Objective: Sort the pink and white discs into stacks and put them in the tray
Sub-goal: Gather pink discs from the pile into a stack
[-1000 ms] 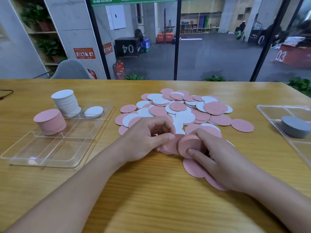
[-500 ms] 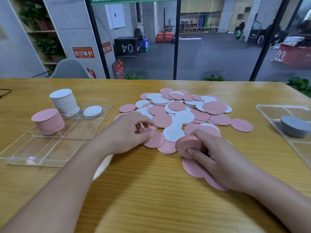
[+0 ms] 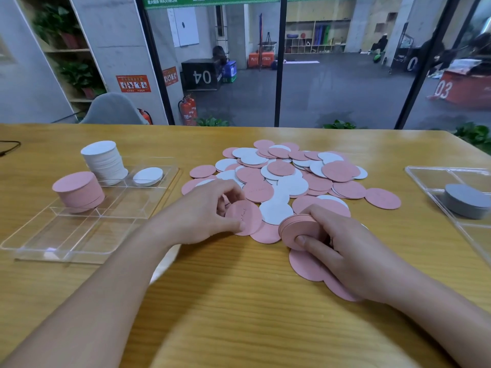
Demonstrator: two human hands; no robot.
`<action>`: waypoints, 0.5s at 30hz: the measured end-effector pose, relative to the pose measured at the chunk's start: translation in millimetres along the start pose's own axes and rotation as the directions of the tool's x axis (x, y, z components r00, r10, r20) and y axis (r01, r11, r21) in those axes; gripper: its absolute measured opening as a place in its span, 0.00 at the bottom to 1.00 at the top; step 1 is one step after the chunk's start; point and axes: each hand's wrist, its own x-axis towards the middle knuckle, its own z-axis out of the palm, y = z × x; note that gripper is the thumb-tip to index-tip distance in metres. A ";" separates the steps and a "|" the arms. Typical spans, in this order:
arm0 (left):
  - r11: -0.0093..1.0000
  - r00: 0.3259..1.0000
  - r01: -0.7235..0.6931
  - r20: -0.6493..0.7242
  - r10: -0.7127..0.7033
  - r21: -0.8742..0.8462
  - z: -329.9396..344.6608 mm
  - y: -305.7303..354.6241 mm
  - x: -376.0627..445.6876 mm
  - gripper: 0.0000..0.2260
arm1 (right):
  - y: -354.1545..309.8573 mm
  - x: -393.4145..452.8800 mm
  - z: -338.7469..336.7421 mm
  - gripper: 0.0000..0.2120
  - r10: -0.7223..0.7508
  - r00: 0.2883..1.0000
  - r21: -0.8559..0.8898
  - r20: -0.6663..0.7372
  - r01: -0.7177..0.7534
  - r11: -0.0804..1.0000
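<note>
While my right hand (image 3: pixel 342 251) grips a small pink stack (image 3: pixel 299 228), my left hand (image 3: pixel 204 211) pinches one pink disc (image 3: pixel 243 216) at nine o'clock of it; next, I judge, it joins that stack.

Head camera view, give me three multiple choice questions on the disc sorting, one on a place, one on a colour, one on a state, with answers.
1. Where does the tall white stack stand?
A. in the left tray
B. on the bare table
C. in the right tray

2. What colour is the stack in the right tray?
A. pink
B. white
C. grey

3. What is the right hand doing?
A. lying flat and open
B. gripping a small pink stack
C. holding a white disc

Answers: 1 A, it sits in a far compartment of the left tray. 2 C, the grey stack lies there. 3 B, its fingers curl round the small pink stack.
</note>
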 end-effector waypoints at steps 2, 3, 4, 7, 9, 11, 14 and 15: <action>0.997 0.998 -0.030 -0.061 0.026 -0.076 2.8 0.9 2.5 0.11 | -0.6 0.1 -0.4 0.07 0.005 1.000 0.003 0.002 -0.005 1.000; 0.990 0.995 -0.052 -0.092 0.039 -0.133 3.8 2.3 3.4 0.08 | -0.9 0.0 -0.6 0.06 0.008 1.000 0.007 0.003 -0.008 1.000; 0.980 0.991 -0.073 -0.122 0.051 -0.187 4.4 4.1 3.9 0.06 | -1.2 -0.2 -0.8 0.06 0.010 1.000 0.010 0.004 -0.010 1.000; 0.950 0.980 -0.119 -0.188 0.066 -0.289 7.7 9.5 4.9 0.04 | -1.2 -0.7 -0.8 0.06 0.011 1.000 0.007 0.004 -0.011 1.000; 0.932 0.977 -0.132 -0.202 0.066 -0.336 11.3 12.9 4.6 0.05 | -1.9 -1.0 -1.0 0.07 0.011 1.000 0.010 0.000 -0.011 1.000; 0.922 0.978 -0.144 -0.195 0.076 -0.361 14.4 16.3 3.6 0.06 | -2.8 -1.2 -1.0 0.06 0.005 1.000 0.015 -0.003 -0.005 1.000; 0.901 0.976 -0.199 -0.158 0.148 -0.385 19.9 23.9 1.3 0.06 | -2.4 -0.8 0.3 0.06 0.012 1.000 0.031 -0.017 -0.011 0.999; 0.889 0.974 -0.219 -0.136 0.179 -0.402 22.4 26.7 0.8 0.06 | -1.2 -0.6 1.2 0.06 0.013 1.000 0.031 -0.029 -0.012 0.999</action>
